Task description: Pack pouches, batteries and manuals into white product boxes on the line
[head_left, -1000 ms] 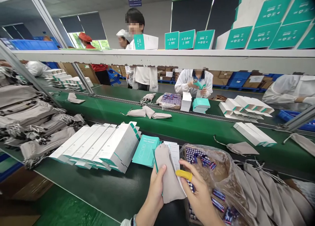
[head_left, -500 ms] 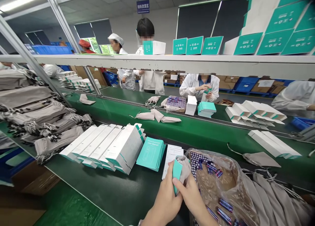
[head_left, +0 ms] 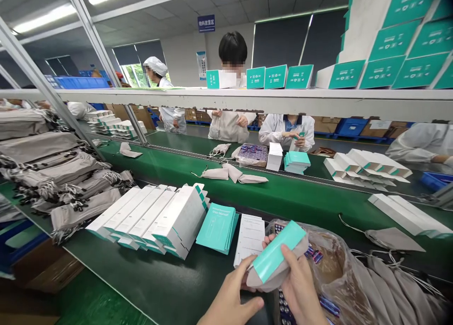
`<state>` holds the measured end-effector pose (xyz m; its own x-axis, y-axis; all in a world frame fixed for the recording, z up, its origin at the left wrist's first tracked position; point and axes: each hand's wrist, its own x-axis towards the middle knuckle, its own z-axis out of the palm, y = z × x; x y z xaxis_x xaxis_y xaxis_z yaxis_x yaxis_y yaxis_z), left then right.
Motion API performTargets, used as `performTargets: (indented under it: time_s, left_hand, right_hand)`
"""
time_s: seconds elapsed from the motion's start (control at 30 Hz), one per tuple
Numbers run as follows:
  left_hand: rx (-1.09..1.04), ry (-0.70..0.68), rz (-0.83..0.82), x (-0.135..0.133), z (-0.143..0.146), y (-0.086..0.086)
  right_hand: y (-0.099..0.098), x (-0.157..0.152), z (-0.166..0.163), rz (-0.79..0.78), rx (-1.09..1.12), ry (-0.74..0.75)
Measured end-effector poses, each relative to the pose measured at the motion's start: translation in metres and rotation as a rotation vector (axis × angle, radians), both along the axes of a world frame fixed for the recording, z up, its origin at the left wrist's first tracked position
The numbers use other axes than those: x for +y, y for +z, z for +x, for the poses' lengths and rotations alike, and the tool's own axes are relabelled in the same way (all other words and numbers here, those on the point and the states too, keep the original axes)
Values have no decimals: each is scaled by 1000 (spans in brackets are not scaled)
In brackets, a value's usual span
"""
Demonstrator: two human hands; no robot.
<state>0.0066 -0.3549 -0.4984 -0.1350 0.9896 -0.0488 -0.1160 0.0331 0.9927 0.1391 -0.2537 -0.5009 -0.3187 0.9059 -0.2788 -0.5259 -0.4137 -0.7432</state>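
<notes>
A: Grey pouch, teal booklet: where held?
B: Above the bench, by the battery tray's left edge. Clamped by right hand; left hand cupped at pouch end, grip unclear.

The folded booklet is glossy teal, the cloth pouch plain grey-beige. The user manuals are teal with white lettering, the leaflets white with rows of dark print, and the cartons white with teal ends. The belt is green, the surface a darker green.
</notes>
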Motion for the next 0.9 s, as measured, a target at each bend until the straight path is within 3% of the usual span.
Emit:
performTargets:
  time_s: [0.17, 0.23, 0.33, 0.4, 0.5, 0.63, 0.73, 0.8, 0.9]
  left_hand:
    - [286, 124, -54, 1, 1, -8]
    - [198, 108, -123, 2, 5, -9]
    - [-96, 91, -245, 5, 14, -14]
    - [-146, 93, -277, 8, 18, -18]
    - [63, 90, -244, 8, 17, -25]
    - [614, 105, -56, 4, 4, -37]
    - [978, 40, 13, 4, -5, -46]
    - [1053, -7, 8, 7, -7, -47]
    - [943, -92, 26, 11, -5, -37]
  right_hand:
    - [-5, -1, 0, -149, 21, -48]
    - [-6, -4, -2, -167, 20, -53]
    - [-5, -7, -3, -174, 41, -52]
    - [-5, -8, -2, -180, 59, -41]
    - [-5, -10, 0, -168, 57, -39]
    - [-6, -10, 2, -167, 28, -77]
    - [-8, -7, 3, -229, 13, -93]
    - [-10, -5, 4, -193, -25, -68]
    - [-11, -6, 5, -9, -112, -25]
